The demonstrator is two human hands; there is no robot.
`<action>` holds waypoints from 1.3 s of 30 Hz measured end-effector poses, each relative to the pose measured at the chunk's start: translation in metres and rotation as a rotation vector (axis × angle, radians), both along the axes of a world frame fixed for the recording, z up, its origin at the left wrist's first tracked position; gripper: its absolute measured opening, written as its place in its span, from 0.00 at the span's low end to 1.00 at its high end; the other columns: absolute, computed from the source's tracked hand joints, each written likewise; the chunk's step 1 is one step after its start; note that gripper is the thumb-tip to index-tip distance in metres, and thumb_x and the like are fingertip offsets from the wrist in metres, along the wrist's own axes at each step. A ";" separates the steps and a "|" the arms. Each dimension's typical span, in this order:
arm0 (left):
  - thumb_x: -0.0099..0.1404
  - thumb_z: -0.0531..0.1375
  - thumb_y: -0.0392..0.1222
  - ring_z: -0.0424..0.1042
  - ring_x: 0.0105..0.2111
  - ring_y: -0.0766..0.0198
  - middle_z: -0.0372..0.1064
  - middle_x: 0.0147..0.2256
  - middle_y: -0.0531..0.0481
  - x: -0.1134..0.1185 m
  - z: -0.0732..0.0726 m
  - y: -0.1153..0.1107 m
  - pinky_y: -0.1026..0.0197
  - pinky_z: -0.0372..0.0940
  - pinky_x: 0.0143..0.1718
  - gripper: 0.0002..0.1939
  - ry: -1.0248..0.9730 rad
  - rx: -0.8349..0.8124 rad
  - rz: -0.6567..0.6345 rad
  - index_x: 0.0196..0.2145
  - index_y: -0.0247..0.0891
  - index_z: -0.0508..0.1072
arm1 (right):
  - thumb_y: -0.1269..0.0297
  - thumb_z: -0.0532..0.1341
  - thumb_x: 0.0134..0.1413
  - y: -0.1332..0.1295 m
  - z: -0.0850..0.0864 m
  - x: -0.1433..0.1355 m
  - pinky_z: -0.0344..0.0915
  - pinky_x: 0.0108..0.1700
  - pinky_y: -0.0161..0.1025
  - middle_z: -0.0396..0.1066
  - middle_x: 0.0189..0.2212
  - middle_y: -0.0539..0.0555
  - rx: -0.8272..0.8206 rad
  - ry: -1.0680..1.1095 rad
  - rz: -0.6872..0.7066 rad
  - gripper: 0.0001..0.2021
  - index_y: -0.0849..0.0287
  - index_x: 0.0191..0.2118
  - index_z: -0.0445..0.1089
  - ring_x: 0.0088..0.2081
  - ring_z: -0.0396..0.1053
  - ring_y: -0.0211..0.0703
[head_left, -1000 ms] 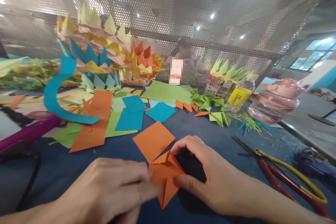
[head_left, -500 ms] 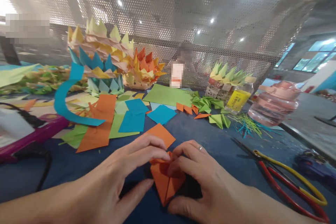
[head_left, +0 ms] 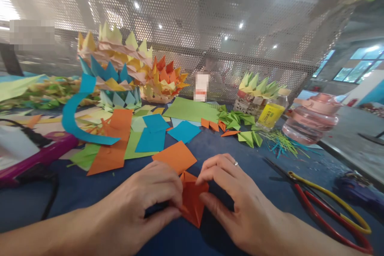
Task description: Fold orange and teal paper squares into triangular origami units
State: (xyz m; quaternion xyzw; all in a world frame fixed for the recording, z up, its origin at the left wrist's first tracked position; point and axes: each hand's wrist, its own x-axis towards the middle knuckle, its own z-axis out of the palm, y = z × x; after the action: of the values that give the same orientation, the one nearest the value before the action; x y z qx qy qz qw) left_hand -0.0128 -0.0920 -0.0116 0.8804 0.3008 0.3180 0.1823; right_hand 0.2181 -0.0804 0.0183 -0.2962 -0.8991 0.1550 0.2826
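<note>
A piece of folded orange paper (head_left: 193, 196) with creases and a pointed lower end lies between my hands. My left hand (head_left: 147, 194) pinches its left edge, thumb below and fingers curled above. At its right edge, my right hand (head_left: 229, 192), with a ring on one finger, grips the paper between thumb and fingertips. Just beyond my fingers lies a flat orange paper square (head_left: 177, 156). The left fingers cover part of the folded paper's left side.
Blue paper squares (head_left: 151, 140), an orange strip (head_left: 112, 148) and green folded pieces (head_left: 237, 118) lie farther back. Scissors (head_left: 327, 204) rest at right, a purple glue gun (head_left: 45, 154) at left. Behind stand folded-paper crowns (head_left: 120, 72), a yellow-labelled bottle (head_left: 271, 114) and a pink jug (head_left: 312, 120).
The folded paper has turned slightly and its inner folds show more. My left hand has closed on its left edge; my right fingers have shifted to its right edge.
</note>
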 end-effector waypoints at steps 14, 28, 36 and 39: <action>0.67 0.56 0.29 0.68 0.34 0.70 0.69 0.32 0.57 0.005 0.002 -0.009 0.66 0.62 0.39 0.08 -0.086 0.097 0.027 0.33 0.40 0.66 | 0.67 0.59 0.63 -0.006 -0.003 0.000 0.61 0.47 0.43 0.72 0.37 0.54 0.099 -0.122 0.051 0.04 0.58 0.37 0.70 0.41 0.65 0.45; 0.65 0.59 0.34 0.69 0.42 0.67 0.69 0.42 0.57 -0.001 -0.005 -0.009 0.65 0.65 0.44 0.07 0.079 0.020 0.097 0.39 0.45 0.67 | 0.72 0.56 0.62 0.001 0.005 -0.003 0.61 0.47 0.43 0.70 0.36 0.55 -0.015 -0.300 0.087 0.05 0.60 0.36 0.69 0.39 0.65 0.44; 0.66 0.59 0.33 0.68 0.47 0.66 0.67 0.47 0.55 -0.001 -0.006 -0.011 0.66 0.63 0.48 0.10 0.080 0.085 0.100 0.43 0.46 0.68 | 0.70 0.55 0.66 0.000 0.002 -0.002 0.61 0.45 0.41 0.72 0.37 0.53 0.021 -0.207 0.118 0.07 0.57 0.39 0.71 0.40 0.67 0.42; 0.67 0.57 0.32 0.69 0.42 0.65 0.69 0.43 0.52 -0.001 -0.004 -0.011 0.63 0.64 0.43 0.06 0.054 0.155 0.062 0.39 0.43 0.69 | 0.72 0.56 0.65 -0.002 0.003 -0.003 0.62 0.46 0.42 0.73 0.38 0.54 0.014 -0.209 0.119 0.07 0.58 0.38 0.71 0.41 0.67 0.42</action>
State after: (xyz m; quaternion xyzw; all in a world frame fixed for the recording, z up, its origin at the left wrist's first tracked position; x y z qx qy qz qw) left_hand -0.0136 -0.1033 -0.0157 0.8905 0.3071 0.3218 0.0957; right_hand 0.2150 -0.0829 0.0209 -0.2550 -0.9407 0.1334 0.1798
